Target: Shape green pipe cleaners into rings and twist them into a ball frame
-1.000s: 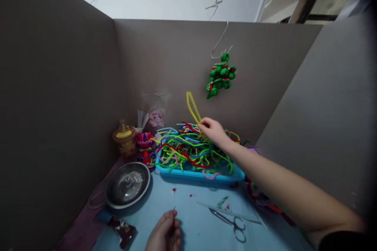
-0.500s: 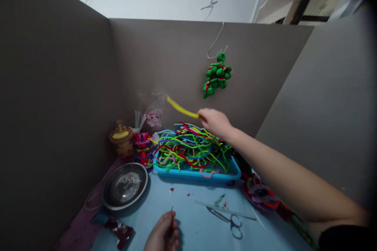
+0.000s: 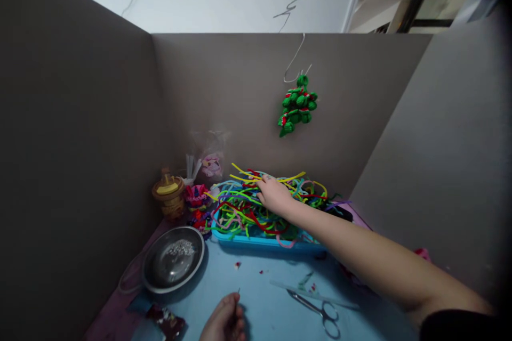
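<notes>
My right hand is over the heap of colourful fuzzy strips, palm down. Its visible fingers are spread and bent among them, some tips hidden; no strip is clearly gripped. Yellow strips lie beside its fingers. The heap fills a blue plastic tray and hangs over its rim. Low in the picture, my left hand is closed, thumb and forefinger pinching a thin needle-like piece whose tip points up. Scissors lie to its right, beside a clear narrow strip.
A metal bowl with small pale beads stands at left. Behind it are a brown jar and red-pink woven pieces. A dark red wrapper lies in front. On the back partition, a green knitted ornament hangs from a wire.
My right hand has come down and slightly left onto the heap; the yellow strip it held up is now low among the others. My left hand keeps its pinch. The view has shifted slightly.
</notes>
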The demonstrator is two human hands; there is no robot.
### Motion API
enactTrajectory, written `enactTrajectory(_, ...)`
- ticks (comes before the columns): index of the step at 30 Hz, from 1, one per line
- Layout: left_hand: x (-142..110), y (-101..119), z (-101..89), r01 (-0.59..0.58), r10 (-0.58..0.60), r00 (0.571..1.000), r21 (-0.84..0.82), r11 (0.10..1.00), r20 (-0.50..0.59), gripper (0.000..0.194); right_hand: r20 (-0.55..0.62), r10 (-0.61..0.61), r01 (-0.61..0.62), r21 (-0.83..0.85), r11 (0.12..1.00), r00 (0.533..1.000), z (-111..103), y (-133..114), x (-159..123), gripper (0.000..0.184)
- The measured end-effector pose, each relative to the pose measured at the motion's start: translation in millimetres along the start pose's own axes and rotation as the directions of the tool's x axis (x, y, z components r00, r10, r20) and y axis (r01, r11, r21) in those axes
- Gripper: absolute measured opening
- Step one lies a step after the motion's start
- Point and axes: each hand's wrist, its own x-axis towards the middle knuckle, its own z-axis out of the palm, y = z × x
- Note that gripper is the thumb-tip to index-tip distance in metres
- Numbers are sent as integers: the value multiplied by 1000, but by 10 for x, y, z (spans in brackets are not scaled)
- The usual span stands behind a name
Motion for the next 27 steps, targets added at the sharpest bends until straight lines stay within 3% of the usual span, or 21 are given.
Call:
enactTrajectory(2,5,30,-18,3,-4,1000,41,999,26,18,37,48,-48,-3,999,998,-8,32,58,21)
enactTrajectory(5,1,39,-24,-7,4,999,63,998,47,18,15,72,-74,123,990,997,-117,145,126,22)
enactTrajectory(8,-14,-2,-3,-26,24,999,68,997,35,18,-101,135,-99,303,948,986,-303,336,203,24)
enactTrajectory(11,-26,-44,19,-44,43,999,72,996,16,20,-243,284,-132,499,856,927,-503,551,273,26)
enactTrajectory(13,-28,-49,26,-55,54,998,68,996,8,21,-250,392,-91,734,673,885,-645,661,293,31)
enactTrajectory(15,-31,-36,33,-64,64,998,62,996,0,22,-258,484,45,911,409,836,-801,714,274,30)
enactTrajectory(18,-62,-12,58,-83,82,997,67,994,10,22,-265,564,255,962,99,782,-1014,653,121,29)
enactTrajectory(20,-113,-16,87,-106,102,994,89,990,49,24,-212,540,272,962,-32,814,-1073,507,-91,27)
enactTrajectory(22,-187,-41,122,-170,155,980,121,978,124,29,-104,467,182,975,-124,878,-1020,290,-391,27)
enactTrajectory(25,-323,-96,180,-310,261,930,171,935,257,41,102,321,-24,971,-237,942,-760,-99,-944,26)
enactTrajectory(27,-418,-120,225,-355,270,900,216,910,342,48,160,296,-69,953,-295,942,-549,-349,-1320,23)
